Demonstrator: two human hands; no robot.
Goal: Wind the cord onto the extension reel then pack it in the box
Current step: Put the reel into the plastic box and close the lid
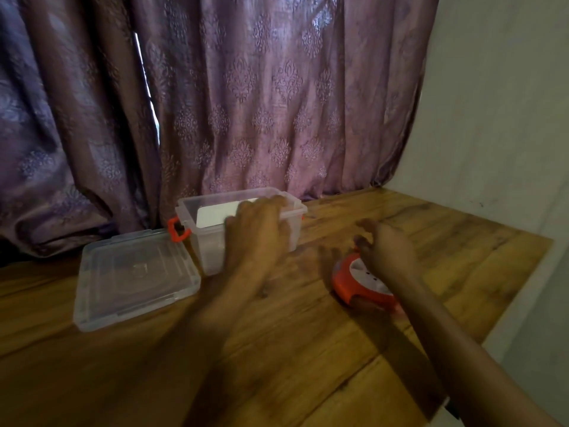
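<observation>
- Head view: a wooden table stands against a purple patterned curtain, with a pale wall on the right.
- A clear plastic box sits open at the back of the table, just in front of the curtain. An orange latch shows at its left end. Something white lies inside; I cannot tell what it is.
- The clear lid lies flat on the table just left of the box, its corner close to the latch.
- Left hand: reaches across the front of the box, fingers spread and loosely curved, tips near the far rim. It is blurred, so I cannot tell whether it touches the box. It holds nothing that I can see.
- The reel, orange with a white face, lies flat on the table to the right of the box, apart from it.
- Right hand: hovers over the back of the reel, fingers partly curled. Its forearm covers the right part of the reel. I cannot tell whether it grips anything.
- No loose cord is discernible on the table.
</observation>
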